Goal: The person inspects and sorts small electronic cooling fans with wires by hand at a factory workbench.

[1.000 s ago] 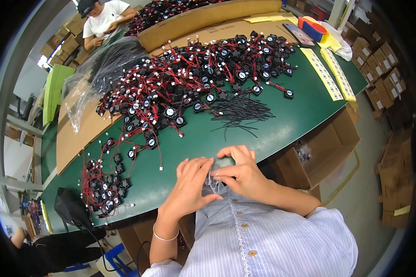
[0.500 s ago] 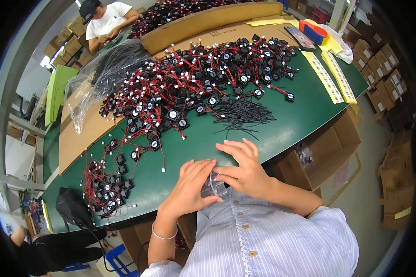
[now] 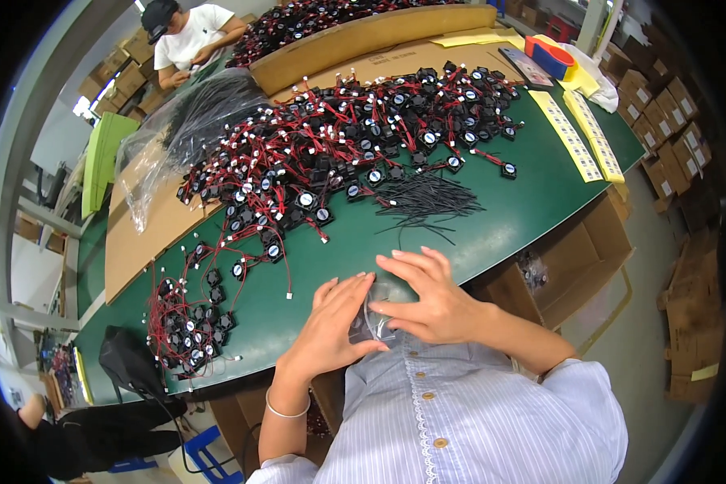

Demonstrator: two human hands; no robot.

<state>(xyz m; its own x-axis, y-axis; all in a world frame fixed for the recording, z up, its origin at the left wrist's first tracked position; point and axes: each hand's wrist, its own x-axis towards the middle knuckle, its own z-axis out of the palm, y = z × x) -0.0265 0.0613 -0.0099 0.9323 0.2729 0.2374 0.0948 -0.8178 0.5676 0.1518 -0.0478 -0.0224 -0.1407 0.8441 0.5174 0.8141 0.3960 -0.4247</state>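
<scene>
A small clear plastic bag (image 3: 369,323) lies between my hands at the table's near edge, with thin whitish strands or creases showing in it. My left hand (image 3: 328,321) is bent round the bag's left side, its fingers together and its thumb below. From the right, my right hand (image 3: 434,302) grips the bag with thumb and index finger, while its other fingers stretch out over the table. What exactly is inside the bag is too small to make out. Just beyond my right fingertips lies a bunch of thin black ties (image 3: 431,196).
A large heap of small black fans (image 3: 363,129) with red wires spreads across the green table (image 3: 532,202). A smaller fan pile (image 3: 189,331) sits at the left, beside a black bag (image 3: 125,363). Yellow label sheets (image 3: 569,137) lie right. An open carton (image 3: 581,266) stands below the edge. Another person (image 3: 194,40) works opposite.
My right thumb and index finger have shifted slightly on the bag, and its whitish strands show more. My left hand stays almost in place. The view has moved a little.
</scene>
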